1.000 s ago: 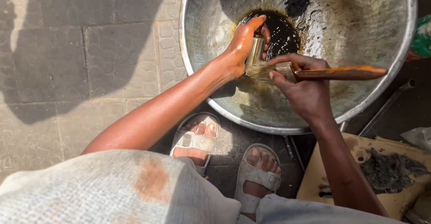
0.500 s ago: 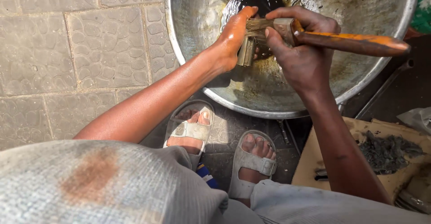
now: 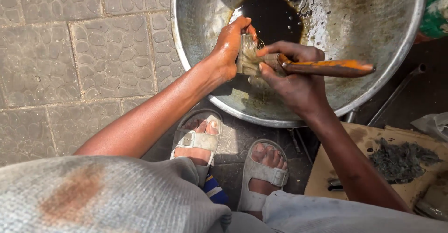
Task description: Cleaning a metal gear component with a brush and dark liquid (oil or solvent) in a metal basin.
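- At far left, grey paving stones point(image 3: 70, 60) covered the ground, sunlit and dry.
- Near the bottom, two feet in pale sandals point(image 3: 224, 163) stood on the paving, just under the basin's rim.
- Left hand point(image 3: 231, 46) was closed around the bristles point(image 3: 247, 55) of a paintbrush point(image 3: 298, 65), fingers wrapped over the tuft, squeezing it.
- Paintbrush lay level over the big metal basin point(image 3: 373, 37), bristles to the left, orange-stained handle pointing right.
- Right hand point(image 3: 291, 76) was closed on the brush at the ferrule, thumb on top, fingers curled beneath.
- Dark liquid point(image 3: 270, 18) pooled in the basin bottom, just beyond both hands.
- At far right, a sheet of cardboard point(image 3: 354, 158) carried a heap of dark grey scrapings point(image 3: 401, 158).
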